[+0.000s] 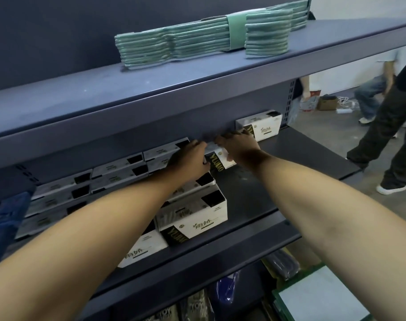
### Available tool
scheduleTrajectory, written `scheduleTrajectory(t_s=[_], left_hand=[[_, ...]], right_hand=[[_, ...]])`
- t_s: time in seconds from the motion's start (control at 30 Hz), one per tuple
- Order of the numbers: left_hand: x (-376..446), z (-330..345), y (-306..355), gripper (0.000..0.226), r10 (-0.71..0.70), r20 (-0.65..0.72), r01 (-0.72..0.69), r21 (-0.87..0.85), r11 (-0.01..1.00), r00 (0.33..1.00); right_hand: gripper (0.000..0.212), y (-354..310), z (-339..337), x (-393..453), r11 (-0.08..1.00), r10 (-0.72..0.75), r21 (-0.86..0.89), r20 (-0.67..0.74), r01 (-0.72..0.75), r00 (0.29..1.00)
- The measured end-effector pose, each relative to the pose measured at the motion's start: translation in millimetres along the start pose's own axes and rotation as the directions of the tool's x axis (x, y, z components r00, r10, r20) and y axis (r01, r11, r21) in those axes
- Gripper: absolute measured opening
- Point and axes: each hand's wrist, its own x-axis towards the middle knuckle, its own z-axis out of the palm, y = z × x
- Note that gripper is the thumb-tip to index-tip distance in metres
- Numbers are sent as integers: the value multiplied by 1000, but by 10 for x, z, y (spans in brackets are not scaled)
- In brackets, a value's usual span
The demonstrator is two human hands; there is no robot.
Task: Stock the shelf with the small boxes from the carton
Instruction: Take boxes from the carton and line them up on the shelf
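Hands at middle shelf: left hand and right hand both grip one small box. Fingertips partly hidden, so grip probably pinched. More boxes stacked alongside
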Motion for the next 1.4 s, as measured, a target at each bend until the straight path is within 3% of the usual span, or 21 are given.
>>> scheduleTrajectory(t_s=[0.17, 0.33, 0.57, 0.77, 0.87, 0.93, 1.07, 1.17, 1.27, 1.4], left_hand=[[83, 54, -74, 50, -19, 7, 19, -9, 1000, 1000], [152, 63, -113, 48, -20, 10, 20, 1, 1000, 1000], [131, 32, -229, 50, -37, 2, 37, 9, 999, 999], [27, -14, -303, 49, -42, -13, 42, -7, 999, 999], [-44, -29, -317, 50, -50, -9, 50, -10, 999, 999], [-85, -55, -289, 50, -56, -15, 55, -5, 998, 998], [-173, -105, -133, 43, -49, -28, 50, 42, 998, 998], [-284, -113, 96, 39, 15, -46, -13, 43, 999, 999], [-447, -127, 400, 43, 58, -11, -58, 17, 998, 998], [-859, -16, 761, 49, 222, 1, -222, -20, 975, 975]], right_hand=[[66, 10, 224, 204, 998, 5, 68, 6, -5, 1000], [62, -11, 332, 452, 992, -17, 124, -67, 25, 998], [52, -97, 481, 691, 988, 60, 150, -159, -36, 985], [56, -121, 490, 765, 989, 66, 138, -124, -49, 990], [70, -113, 428, 685, 984, 62, 169, -59, -52, 996], [75, -100, 360, 565, 975, 70, 215, -32, -62, 997], [56, -62, 186, 88, 962, 130, 249, -53, -113, 990], [49, -55, 3, -378, 960, 167, 228, -6, -161, 986], [57, -72, -186, -925, 955, 216, 194, 54, -222, 975], [59, -230, -382, -1770, 956, 261, 126, 44, -264, 964]])
